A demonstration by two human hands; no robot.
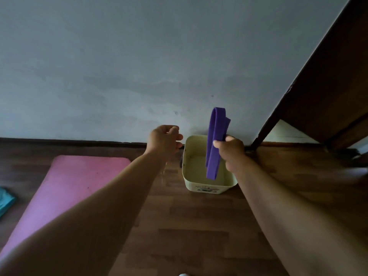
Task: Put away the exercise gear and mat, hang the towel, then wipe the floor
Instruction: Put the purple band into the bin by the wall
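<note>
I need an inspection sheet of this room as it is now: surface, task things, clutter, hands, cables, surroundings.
Surface: wooden floor, dark.
Job's things: purple band hangs folded above the open cream bin; pink mat lies flat, unrolled; teal cloth at the left edge.
Clutter: nothing seen.
Hands: right hand grips the band; left hand holds nothing, fingers loosely curled.
Cables: nothing seen.
Surroundings: grey wall; dark wooden door to the right.

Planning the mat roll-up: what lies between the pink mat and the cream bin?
Only bare wood floor between pink mat and cream bin, per head view.
</note>
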